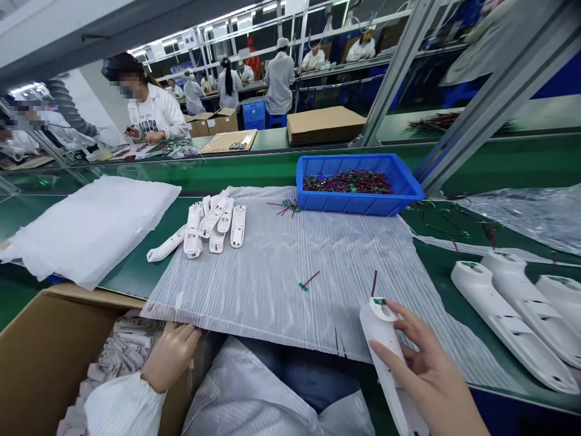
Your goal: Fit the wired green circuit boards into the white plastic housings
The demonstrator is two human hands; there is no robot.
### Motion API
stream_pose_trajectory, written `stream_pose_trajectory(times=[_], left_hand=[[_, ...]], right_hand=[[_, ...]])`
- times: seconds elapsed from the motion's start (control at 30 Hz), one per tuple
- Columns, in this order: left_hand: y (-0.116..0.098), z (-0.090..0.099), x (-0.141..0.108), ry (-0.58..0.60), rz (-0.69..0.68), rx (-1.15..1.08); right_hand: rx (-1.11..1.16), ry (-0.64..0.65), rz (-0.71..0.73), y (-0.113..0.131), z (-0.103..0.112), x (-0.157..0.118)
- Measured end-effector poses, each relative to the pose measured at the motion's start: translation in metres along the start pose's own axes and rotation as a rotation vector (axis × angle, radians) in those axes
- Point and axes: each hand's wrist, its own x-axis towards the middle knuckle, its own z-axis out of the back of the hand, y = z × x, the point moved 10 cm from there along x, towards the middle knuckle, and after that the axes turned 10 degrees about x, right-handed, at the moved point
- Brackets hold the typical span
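Note:
My right hand (pixel 420 357) is wrapped round a long white plastic housing (pixel 381 339) at the table's front edge; a small green board with a dark red wire shows at its top end. My left hand (pixel 175 351) rests at the front edge of the foam sheet (pixel 272 272), over the box side; its fingertips are partly hidden, and whether it holds anything cannot be made out. One loose green board with a red wire (pixel 304 286) lies on the sheet between the hands. Several small white parts (pixel 215 224) are piled at the sheet's left.
A blue bin (pixel 358 203) of wired boards stands at the back. White housings (pixel 512 321) lie on the right. A cardboard box (pixel 40 339) of white parts is at lower left, below white packing sheets (pixel 95 224). A metal post slants at right; people work beyond.

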Motion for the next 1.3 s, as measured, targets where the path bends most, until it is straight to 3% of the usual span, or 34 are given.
stream_pose_trajectory(times=[0.13,0.3,0.47,0.63,0.83,0.93,1.17,1.3], left_hand=[[0.007,-0.005,0.006,0.097,0.066,0.008],[0.013,0.027,-0.003,0.17,0.088,-0.324],[-0.023,0.085,0.017,0.022,-0.151,-0.728],[-0.056,0.127,0.056,-0.142,-0.251,-0.772],[-0.077,0.173,0.092,-0.376,-0.325,-0.784],[-0.086,0.185,0.099,-0.458,-0.386,-0.831],[-0.094,0.193,0.102,-0.525,-0.441,-0.826],[-0.106,0.215,0.09,-0.61,-0.576,-0.75]], right_hand=[[0.108,0.05,-0.132,-0.015,-0.003,-0.005],[0.161,0.024,-0.13,-0.015,0.001,-0.008],[0.209,0.165,0.017,0.008,-0.023,-0.019],[0.012,0.211,0.106,0.032,-0.044,-0.03],[-0.101,0.372,0.557,0.091,-0.066,-0.046],[-0.185,0.396,0.522,0.086,-0.07,-0.045],[-0.293,0.433,0.378,0.061,-0.078,-0.049],[-0.321,0.3,0.412,0.059,-0.05,-0.029]])
